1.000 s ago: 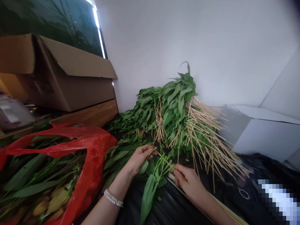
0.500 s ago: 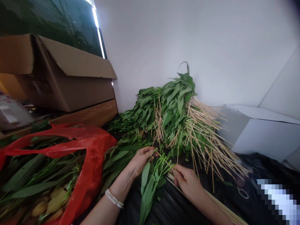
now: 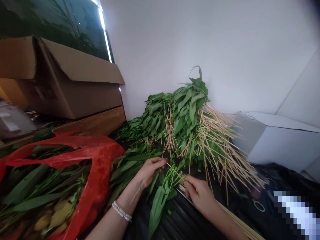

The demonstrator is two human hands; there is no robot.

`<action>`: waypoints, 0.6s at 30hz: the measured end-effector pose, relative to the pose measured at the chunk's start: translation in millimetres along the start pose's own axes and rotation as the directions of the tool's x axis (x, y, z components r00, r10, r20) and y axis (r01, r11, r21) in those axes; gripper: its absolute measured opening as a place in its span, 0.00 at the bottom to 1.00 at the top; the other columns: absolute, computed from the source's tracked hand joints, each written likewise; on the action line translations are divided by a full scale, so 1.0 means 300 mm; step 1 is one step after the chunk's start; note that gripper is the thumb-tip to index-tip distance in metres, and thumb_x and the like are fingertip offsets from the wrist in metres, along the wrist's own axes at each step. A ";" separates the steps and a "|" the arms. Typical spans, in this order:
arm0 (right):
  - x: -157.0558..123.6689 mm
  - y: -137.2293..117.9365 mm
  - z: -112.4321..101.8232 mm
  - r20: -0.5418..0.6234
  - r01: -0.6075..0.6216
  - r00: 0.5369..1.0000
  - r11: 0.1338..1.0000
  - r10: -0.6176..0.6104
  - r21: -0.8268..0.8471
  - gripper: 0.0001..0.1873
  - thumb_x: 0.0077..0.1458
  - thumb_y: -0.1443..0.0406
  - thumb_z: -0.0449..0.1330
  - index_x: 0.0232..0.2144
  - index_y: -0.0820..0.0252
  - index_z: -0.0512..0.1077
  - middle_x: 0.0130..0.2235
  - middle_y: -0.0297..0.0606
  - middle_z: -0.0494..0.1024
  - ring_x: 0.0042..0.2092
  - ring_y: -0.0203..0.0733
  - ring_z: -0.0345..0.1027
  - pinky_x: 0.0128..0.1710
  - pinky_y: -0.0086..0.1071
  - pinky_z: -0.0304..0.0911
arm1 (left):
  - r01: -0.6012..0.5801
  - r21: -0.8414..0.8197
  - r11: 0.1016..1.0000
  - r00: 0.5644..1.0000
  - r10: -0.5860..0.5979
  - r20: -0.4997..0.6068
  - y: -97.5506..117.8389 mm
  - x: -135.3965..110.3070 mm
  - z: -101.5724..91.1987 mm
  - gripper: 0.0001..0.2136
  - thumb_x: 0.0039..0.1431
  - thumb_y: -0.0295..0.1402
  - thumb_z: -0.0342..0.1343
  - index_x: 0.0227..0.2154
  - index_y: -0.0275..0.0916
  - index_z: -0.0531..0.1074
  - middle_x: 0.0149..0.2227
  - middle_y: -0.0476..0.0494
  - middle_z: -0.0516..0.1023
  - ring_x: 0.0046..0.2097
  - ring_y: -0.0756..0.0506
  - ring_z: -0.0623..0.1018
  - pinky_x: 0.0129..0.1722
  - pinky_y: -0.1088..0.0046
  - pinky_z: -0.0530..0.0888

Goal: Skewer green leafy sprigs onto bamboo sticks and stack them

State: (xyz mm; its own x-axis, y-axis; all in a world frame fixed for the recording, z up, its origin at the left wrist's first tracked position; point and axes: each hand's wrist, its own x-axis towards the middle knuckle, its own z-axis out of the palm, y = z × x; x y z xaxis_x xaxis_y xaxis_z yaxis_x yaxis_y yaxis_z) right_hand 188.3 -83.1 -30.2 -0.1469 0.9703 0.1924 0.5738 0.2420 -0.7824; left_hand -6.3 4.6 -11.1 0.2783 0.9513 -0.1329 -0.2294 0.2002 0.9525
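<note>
- Noting one change: the stem end poking up at my left hand (image 3: pixel 152 169) half a second ago no longer shows; I judge it has joined the stick (image 3: pixel 177 173).
- Left: thumb and fingers pinched together at the stick's tip; contents hidden.
- Right hand (image 3: pixel 197 191): clamped on the stick's near end.
- Leafy stems (image 3: pixel 159 201): gathered along the stick between my hands, leaves hanging over black plastic (image 3: pixel 190 218).

Left forearm (image 3: pixel 135 196): bare, fitted above the wrist with a whitish two-row bracelet (image 3: pixel 121 212) of small beads. Right forearm (image 3: pixel 226 218): bare.
</note>
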 end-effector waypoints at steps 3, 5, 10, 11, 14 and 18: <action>-0.002 -0.001 0.000 0.003 -0.010 1.000 1.000 0.010 0.004 0.18 0.59 0.58 0.45 0.25 0.58 0.68 0.19 0.30 0.71 0.23 0.34 0.64 0.26 0.26 0.55 | 0.016 -0.020 1.000 1.000 -0.016 0.014 0.000 0.001 0.002 0.14 0.36 0.37 0.70 0.25 0.33 0.77 0.23 0.48 0.73 0.25 0.54 0.69 0.24 0.79 0.61; -0.002 -0.002 0.001 0.002 -0.013 1.000 1.000 0.013 0.003 0.18 0.59 0.58 0.45 0.25 0.58 0.68 0.19 0.30 0.71 0.23 0.34 0.64 0.26 0.25 0.55 | 0.027 -0.032 0.999 1.000 -0.027 0.017 -0.001 0.001 0.003 0.13 0.35 0.35 0.70 0.25 0.33 0.77 0.23 0.47 0.74 0.25 0.54 0.69 0.25 0.79 0.62; -0.002 -0.007 0.003 -0.008 0.004 1.000 1.000 -0.004 0.004 0.18 0.59 0.59 0.45 0.23 0.58 0.66 0.19 0.30 0.70 0.23 0.34 0.63 0.26 0.25 0.55 | 0.040 -0.046 0.998 0.998 -0.038 0.054 -0.002 0.002 0.000 0.13 0.37 0.34 0.70 0.25 0.32 0.77 0.24 0.46 0.75 0.26 0.54 0.70 0.25 0.80 0.63; -0.002 -0.008 0.002 -0.010 0.004 1.000 1.000 -0.004 0.006 0.18 0.60 0.60 0.45 0.23 0.58 0.66 0.19 0.30 0.70 0.22 0.34 0.63 0.26 0.25 0.55 | 0.044 -0.052 0.998 0.997 -0.041 0.064 -0.001 0.002 -0.001 0.13 0.37 0.34 0.70 0.25 0.32 0.77 0.24 0.45 0.76 0.26 0.54 0.71 0.25 0.80 0.63; -0.003 -0.011 0.000 -0.008 0.005 1.000 1.000 -0.005 0.013 0.17 0.60 0.60 0.45 0.22 0.57 0.66 0.19 0.30 0.70 0.23 0.34 0.64 0.27 0.26 0.55 | 0.054 -0.072 0.996 0.996 -0.049 0.073 -0.001 0.000 0.003 0.13 0.36 0.33 0.70 0.25 0.32 0.77 0.25 0.44 0.77 0.28 0.53 0.73 0.27 0.80 0.65; -0.004 -0.017 0.004 -0.007 0.008 1.000 1.000 -0.008 0.017 0.17 0.60 0.60 0.45 0.21 0.57 0.64 0.19 0.30 0.70 0.23 0.34 0.64 0.27 0.26 0.55 | 0.087 -0.063 0.994 0.994 -0.082 0.073 -0.016 -0.010 0.022 0.13 0.34 0.33 0.71 0.24 0.31 0.77 0.24 0.45 0.77 0.27 0.52 0.73 0.28 0.78 0.66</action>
State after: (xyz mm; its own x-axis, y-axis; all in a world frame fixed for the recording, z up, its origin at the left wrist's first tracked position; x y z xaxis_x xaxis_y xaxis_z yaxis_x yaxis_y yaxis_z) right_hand 184.7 -85.4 -27.1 -0.1459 0.9683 0.2027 0.5588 0.2497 -0.7908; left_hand -0.1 -0.7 -13.4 0.3635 0.9120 -0.1902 -0.2631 0.2963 0.9182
